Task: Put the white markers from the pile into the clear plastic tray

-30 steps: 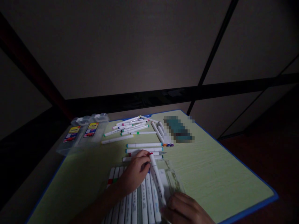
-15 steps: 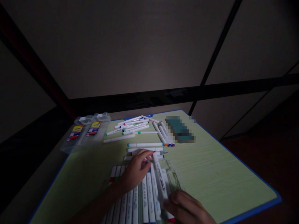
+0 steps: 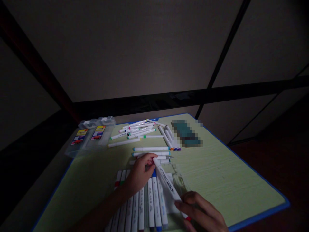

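A white marker (image 3: 167, 183) with a red end slants between my two hands. My left hand (image 3: 142, 170) is closed, its thumb and fingers pinching the marker's upper end. Near the lower red end, my right hand (image 3: 201, 212) grips the same marker between thumb and fingers. Below and left of it, several white markers stand side by side in a row (image 3: 135, 206) in a clear case (image 3: 180, 182), partly covered by my left hand and forearm. Just beyond my left hand, a few markers (image 3: 151, 149) lie crosswise, one with a grey tip showing.
A loose pile of white markers (image 3: 140, 129) lies farther back, with several more (image 3: 165, 137) to its right. Two clear plastic lids or cases with labels (image 3: 89, 138) sit at the left. A pixelated dark teal object (image 3: 185, 133) lies at the right. The green table (image 3: 231, 180) has a blue edge.
The marker has tilted more, its red lower end swinging right with my right hand. Its upper end has shifted left to my left fingertips. The view has moved slightly.
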Action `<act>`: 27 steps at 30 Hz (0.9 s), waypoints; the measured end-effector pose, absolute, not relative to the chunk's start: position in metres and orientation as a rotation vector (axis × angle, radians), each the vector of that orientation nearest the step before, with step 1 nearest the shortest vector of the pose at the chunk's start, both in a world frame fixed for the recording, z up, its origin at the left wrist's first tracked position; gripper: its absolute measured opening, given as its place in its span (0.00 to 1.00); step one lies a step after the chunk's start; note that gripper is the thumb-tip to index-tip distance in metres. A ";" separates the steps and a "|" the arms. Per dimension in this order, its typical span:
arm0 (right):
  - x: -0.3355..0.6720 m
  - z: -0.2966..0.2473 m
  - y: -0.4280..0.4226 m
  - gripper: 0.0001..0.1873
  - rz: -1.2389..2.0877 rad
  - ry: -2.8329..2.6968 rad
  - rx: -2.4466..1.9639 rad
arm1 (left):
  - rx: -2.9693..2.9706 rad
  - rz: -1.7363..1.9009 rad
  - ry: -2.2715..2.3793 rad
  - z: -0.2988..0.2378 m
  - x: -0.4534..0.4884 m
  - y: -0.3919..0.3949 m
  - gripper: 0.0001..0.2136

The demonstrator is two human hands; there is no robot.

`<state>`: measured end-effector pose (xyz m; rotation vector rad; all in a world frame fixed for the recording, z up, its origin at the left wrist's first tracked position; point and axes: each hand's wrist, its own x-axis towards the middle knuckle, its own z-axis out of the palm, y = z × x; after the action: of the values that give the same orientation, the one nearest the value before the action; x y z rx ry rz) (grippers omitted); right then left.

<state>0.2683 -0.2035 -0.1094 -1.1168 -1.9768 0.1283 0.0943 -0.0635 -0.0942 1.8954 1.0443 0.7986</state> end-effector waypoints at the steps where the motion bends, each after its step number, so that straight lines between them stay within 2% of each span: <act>1: 0.269 -0.110 -0.205 0.18 0.128 -1.915 -1.122 | 1.847 0.798 1.020 -0.095 0.095 -0.062 0.13; 5: 0.273 -0.108 -0.208 0.16 0.299 -1.688 -1.159 | 1.701 0.837 0.975 -0.096 0.095 -0.061 0.10; 15: 0.277 -0.118 -0.204 0.04 0.250 -0.991 -1.366 | 1.655 0.874 0.892 -0.091 0.092 -0.061 0.05; 20: 0.277 -0.119 -0.202 0.05 0.243 -0.875 -1.368 | 1.732 0.803 0.874 -0.089 0.090 -0.061 0.03; 27: 0.281 -0.119 -0.199 0.08 0.256 -0.912 -1.423 | 2.000 0.469 0.929 -0.065 0.083 -0.059 0.04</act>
<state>0.2812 -0.1994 -0.1188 -1.4234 -0.9116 0.2558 0.0830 -0.0588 -0.0648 2.0004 0.9290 0.4689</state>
